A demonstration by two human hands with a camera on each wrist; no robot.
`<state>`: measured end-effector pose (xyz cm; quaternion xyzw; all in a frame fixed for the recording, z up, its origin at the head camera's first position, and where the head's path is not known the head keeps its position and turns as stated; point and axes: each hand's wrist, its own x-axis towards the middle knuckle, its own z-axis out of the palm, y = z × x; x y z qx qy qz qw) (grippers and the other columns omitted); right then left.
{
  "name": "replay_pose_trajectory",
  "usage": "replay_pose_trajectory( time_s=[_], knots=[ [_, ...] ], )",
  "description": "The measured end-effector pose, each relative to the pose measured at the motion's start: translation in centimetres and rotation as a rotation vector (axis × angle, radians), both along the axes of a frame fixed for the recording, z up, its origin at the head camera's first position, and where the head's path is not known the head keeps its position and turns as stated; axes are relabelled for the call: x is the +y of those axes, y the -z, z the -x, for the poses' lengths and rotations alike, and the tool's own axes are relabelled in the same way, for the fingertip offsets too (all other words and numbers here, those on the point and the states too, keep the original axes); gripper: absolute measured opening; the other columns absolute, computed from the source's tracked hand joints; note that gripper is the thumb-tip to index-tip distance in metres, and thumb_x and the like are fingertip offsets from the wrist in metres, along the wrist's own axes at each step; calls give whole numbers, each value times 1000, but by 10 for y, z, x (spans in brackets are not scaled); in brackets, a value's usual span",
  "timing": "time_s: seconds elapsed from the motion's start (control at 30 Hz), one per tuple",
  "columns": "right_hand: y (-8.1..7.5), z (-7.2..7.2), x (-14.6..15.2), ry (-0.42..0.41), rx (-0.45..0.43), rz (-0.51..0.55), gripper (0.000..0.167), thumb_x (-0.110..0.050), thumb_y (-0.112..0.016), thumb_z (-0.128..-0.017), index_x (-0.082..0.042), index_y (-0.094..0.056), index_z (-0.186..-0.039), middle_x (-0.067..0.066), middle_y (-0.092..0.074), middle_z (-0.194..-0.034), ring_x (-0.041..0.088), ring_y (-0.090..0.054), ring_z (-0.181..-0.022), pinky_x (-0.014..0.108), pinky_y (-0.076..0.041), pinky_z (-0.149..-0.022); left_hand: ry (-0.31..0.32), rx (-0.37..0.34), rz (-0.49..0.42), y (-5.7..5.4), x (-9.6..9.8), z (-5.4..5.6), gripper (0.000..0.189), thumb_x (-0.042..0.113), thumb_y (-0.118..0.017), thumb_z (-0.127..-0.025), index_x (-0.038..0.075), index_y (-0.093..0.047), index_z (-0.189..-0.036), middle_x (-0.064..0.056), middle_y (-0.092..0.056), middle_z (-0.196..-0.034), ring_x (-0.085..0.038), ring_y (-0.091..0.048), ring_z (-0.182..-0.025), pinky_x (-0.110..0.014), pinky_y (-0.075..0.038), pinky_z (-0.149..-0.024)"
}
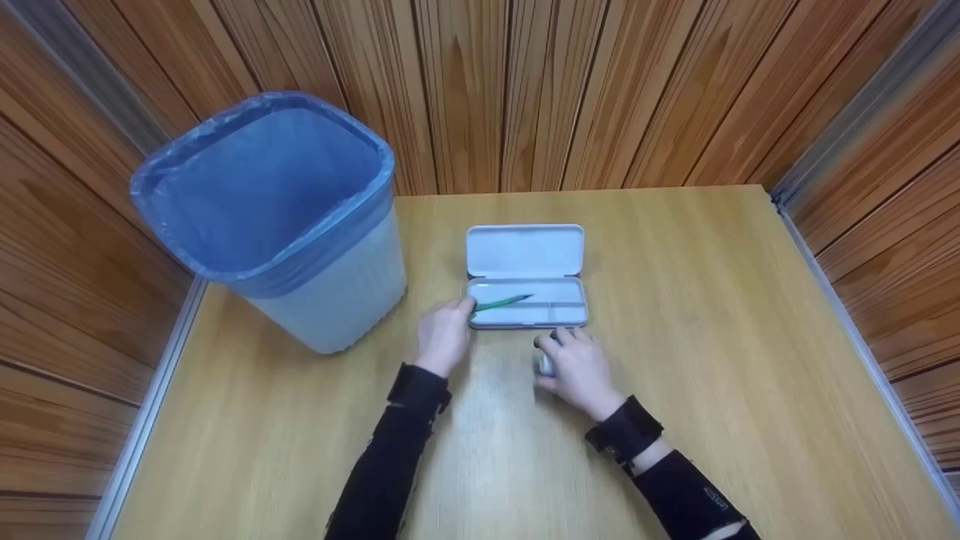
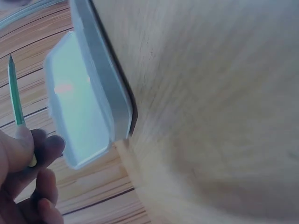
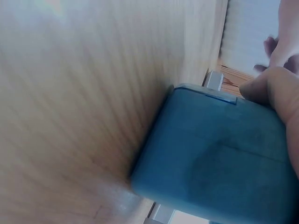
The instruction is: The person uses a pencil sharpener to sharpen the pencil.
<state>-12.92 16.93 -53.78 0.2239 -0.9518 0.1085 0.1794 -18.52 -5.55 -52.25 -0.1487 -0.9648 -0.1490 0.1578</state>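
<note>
My left hand point(image 1: 442, 337) pinches a green pencil point(image 1: 504, 303) near its blunt end, between thumb and fingers. In the left wrist view the pencil point(image 2: 16, 95) has its dark tip pointing up and away from the hand. In the head view it overlaps the lower tray of an open pale pencil case point(image 1: 568, 291). My right hand point(image 1: 579, 369), just in front of the case's right corner, grips a small blue box with rounded corners point(image 3: 219, 149). A clear strip runs along one edge of that box; the hand mostly covers it in the head view.
A tall white bin point(image 1: 337, 300) with a blue liner point(image 1: 270, 180) stands on the left of the wooden table point(image 1: 720, 315). The case's lid point(image 1: 525, 250) stands raised at its back. Wood-panelled walls point(image 1: 555, 90) enclose the back and sides.
</note>
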Motion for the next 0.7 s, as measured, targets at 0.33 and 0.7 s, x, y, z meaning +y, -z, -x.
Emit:
replay_pose_trajectory(
  time_s=[0.33, 0.7],
  knots=[
    [1, 0, 1, 0, -11, 7, 55, -36, -91, -58, -14, -66, -103, 10, -66, -92, 30, -59, -83, 45, -49, -65, 2, 38, 100, 15, 38, 42, 19, 1, -60, -86, 12, -69, -99, -7, -73, -82, -26, -68, -72, -37, -56, -61],
    [4, 1, 0, 7, 20, 13, 55, -37, -90, -57, -15, -66, -102, 8, -65, -90, 27, -58, -81, 42, -48, -65, -44, -57, 143, 21, 57, 57, 23, 6, -57, -90, 13, -79, -93, -9, -69, -95, -28, -65, -87, -38, -58, -64]
  ],
)
